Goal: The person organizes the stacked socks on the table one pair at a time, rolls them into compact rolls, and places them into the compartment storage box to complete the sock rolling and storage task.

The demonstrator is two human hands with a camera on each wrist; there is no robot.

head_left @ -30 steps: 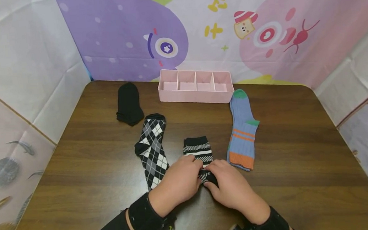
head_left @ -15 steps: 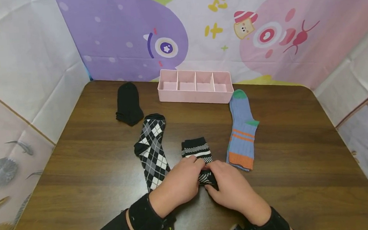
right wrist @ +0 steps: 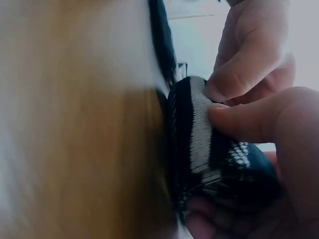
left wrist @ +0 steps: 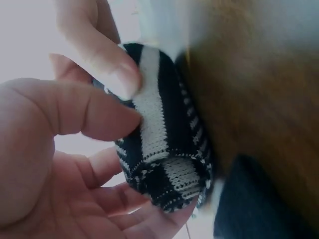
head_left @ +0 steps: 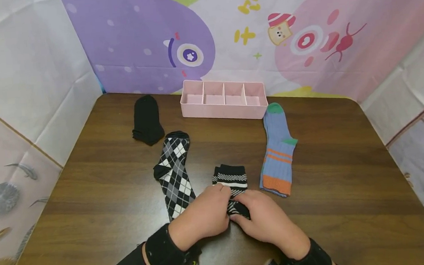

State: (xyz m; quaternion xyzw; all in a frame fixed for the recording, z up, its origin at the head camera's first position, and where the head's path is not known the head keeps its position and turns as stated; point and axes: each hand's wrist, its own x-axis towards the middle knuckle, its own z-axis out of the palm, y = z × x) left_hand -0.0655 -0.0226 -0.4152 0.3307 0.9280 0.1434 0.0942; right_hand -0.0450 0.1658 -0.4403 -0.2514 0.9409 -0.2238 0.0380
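Both hands grip a black-and-white striped pair of socks (head_left: 231, 176) near the front middle of the table. Its near part is rolled up, and the flat cuff end points away toward the box. My left hand (head_left: 206, 213) pinches the roll from the left, thumb on the near side. From the right, my right hand (head_left: 263, 215) holds the other end the same way. In the left wrist view the rolled sock (left wrist: 152, 114) shows a white band and a spiral end between thumb and fingers. The right wrist view shows the roll (right wrist: 202, 134) close over the wooden surface.
A pink box (head_left: 225, 109) with several compartments stands at the table's back. Black socks (head_left: 147, 119) and argyle socks (head_left: 176, 172) lie to the left. Blue socks with orange cuffs (head_left: 278, 156) lie to the right. A patterned cloth (head_left: 244, 64) hangs behind the table (head_left: 348, 180).
The rolled part has turned over in the fingers, and the striped socks' flat end has drawn slightly nearer to the person. The other socks and the box stay in place.
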